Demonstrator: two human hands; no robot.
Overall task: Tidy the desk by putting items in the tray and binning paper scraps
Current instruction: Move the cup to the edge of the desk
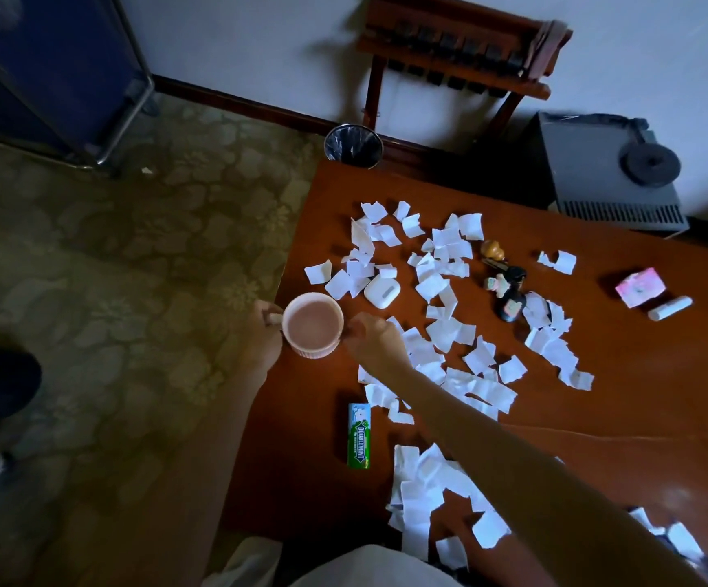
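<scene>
Mug [313, 324]: between my hands, at the bench [640, 396] corner.
Left hand [264, 328]: fingers curled round the handle.
Right hand [375, 338]: fingertips pressed against the opposite wall.

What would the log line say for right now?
hands: left hand on handle, right hand on side | object: pink mug at desk edge | paper scraps: scattered | tray: unseen

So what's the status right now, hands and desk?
Left hand on pink mug handle, right hand on its rim. Paper scraps all over the desk. No tray visible; bin beyond the far corner.
</scene>
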